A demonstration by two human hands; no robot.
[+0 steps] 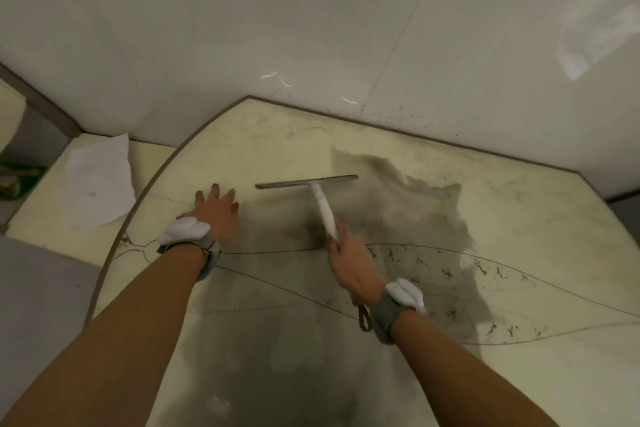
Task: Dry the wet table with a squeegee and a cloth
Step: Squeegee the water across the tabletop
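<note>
Head view, right hand [349,262] gripping squeegee [320,196], left hand [216,210] flat beside

L grip [216,211] flat, fingers spread; R grip [346,253] curled round squeegee [321,203]; arms fwd.

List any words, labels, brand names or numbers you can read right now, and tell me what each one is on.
No text can be read in this view.
squeegee: plain, no brand mark visible.
cloth: plain white, no print.
table: only thin lines and dark specks, no letters.
green object at the left edge: too blurred to tell.
</note>
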